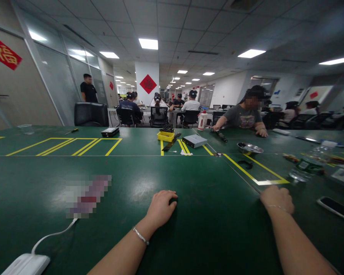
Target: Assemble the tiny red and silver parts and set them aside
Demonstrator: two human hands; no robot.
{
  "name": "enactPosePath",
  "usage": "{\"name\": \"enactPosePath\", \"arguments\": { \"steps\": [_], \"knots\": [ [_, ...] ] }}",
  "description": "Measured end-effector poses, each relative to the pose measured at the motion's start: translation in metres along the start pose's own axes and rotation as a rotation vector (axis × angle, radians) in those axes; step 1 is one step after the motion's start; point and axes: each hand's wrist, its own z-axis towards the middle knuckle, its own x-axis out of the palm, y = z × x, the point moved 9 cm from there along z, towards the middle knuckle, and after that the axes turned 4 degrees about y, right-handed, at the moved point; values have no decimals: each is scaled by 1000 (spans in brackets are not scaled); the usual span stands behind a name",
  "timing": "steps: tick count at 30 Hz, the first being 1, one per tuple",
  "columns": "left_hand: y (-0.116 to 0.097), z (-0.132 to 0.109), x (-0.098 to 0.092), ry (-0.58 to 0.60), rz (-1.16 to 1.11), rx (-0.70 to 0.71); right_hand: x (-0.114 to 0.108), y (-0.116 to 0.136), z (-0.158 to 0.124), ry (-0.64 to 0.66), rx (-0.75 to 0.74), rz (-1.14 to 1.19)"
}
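My left hand [162,208] rests on the green table [212,229], its fingers loosely bent and the thumb apart. Nothing shows in it. Farther right, my right hand [276,199] is curled into a loose fist on the table, just below a taped yellow outline [256,180]. Its fingers are mostly turned away, so whatever it may hold is hidden. A dark phone [336,209] lies to the right of that hand. Inside the yellow outline is a black curved piece [245,164], with a shiny metal bowl [250,148] behind it.
A blurred-out device on a white cable [53,233] lies at left, by a white power strip or adapter [27,264]. Farther back are a yellow box [165,136], a grey box [194,141] and a black box [110,131]. A bottle [309,162] stands right; a co-worker [243,114] sits opposite.
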Motion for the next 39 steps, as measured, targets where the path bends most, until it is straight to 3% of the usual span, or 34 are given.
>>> {"name": "enactPosePath", "arguments": {
  "steps": [3,7,11,15,19,22,26,29,31,33,35,37,39],
  "knots": [
    [3,0,-2,-10,-33,-21,-2,5,0,-12,-45,7],
    [8,1,-3,-8,-67,-67,7,12,4,79,-77,13],
    [7,1,-3,11,-77,-62,9,54,-10,105,-237,66],
    [1,0,-3,-2,-75,-47,19,134,-70,228,-526,375],
    [-6,-2,-2,-12,-72,-41,47,204,-163,532,-749,703],
    [-12,-3,4,9,-54,-22,62,226,-214,628,-827,772],
    [-7,-1,8,-3,-99,-44,58,234,-239,654,-931,718],
    [0,2,6,-21,-246,-66,42,233,-223,610,-1042,581],
    [7,4,6,-26,-371,-80,26,218,-185,397,-1026,413],
    [13,7,8,-21,-493,-85,10,185,-130,98,-847,211],
    [19,9,10,-23,-574,-97,1,135,-77,-110,-581,52],
    [23,11,13,-10,-640,-98,6,81,-34,-138,-338,-34],
    [25,13,14,7,-725,-106,16,34,-4,-73,-169,-40]
  ]
}}
